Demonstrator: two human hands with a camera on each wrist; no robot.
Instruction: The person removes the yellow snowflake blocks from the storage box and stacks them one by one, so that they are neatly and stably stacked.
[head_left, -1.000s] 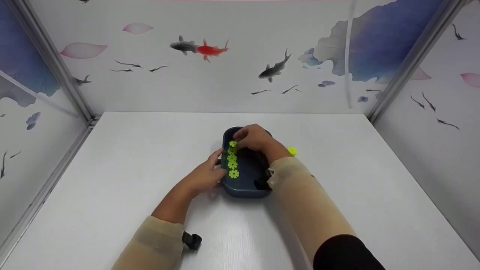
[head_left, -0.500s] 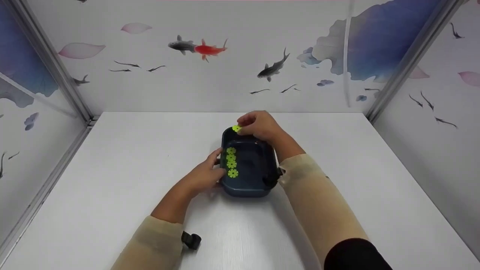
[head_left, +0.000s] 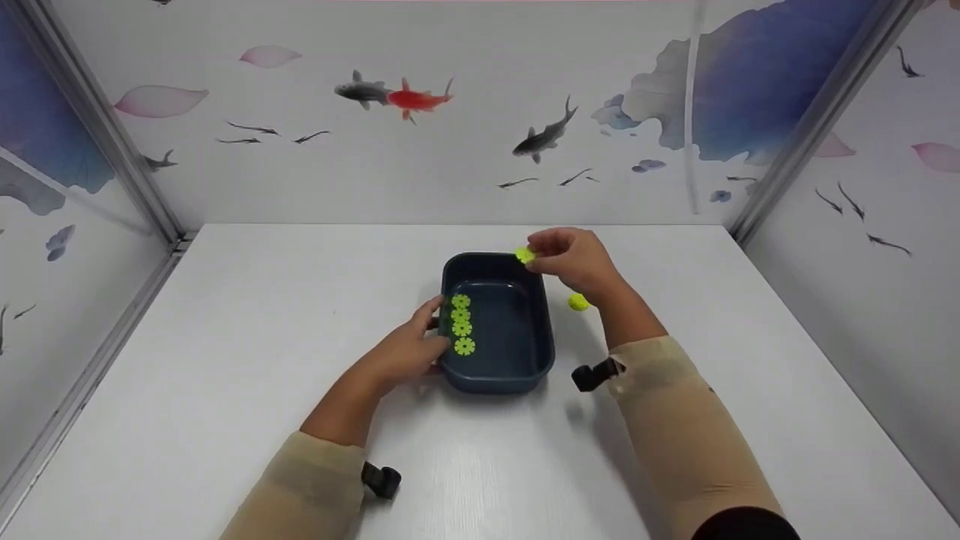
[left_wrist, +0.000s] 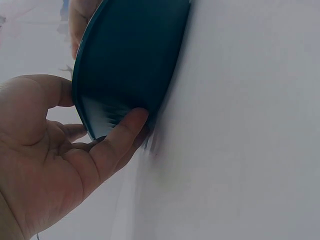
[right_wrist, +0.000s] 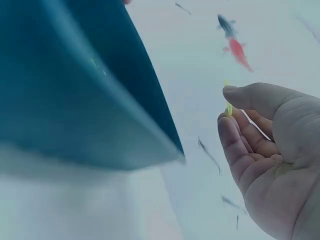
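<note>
A deep dark blue rectangular box stands on the table, its long sides running away from me. Along its left inner side lies a row of yellow-green notched snowflake discs. My left hand holds the box by its left side; in the left wrist view its fingers lie against the outer wall. My right hand, up at the far right corner of the box, pinches one yellow-green snowflake disc between thumb and fingers. The right wrist view shows that disc edge-on.
More yellow-green material, perhaps stacked discs, lies on the white table right of the box, partly behind the right wrist. Walls printed with fish and petals rise at the back and both sides. Black wrist cameras stick out from the sleeves.
My right hand has lifted a disc from the far end of the row, over the far rim, then moved right with it. The left hand has stayed on the box.
</note>
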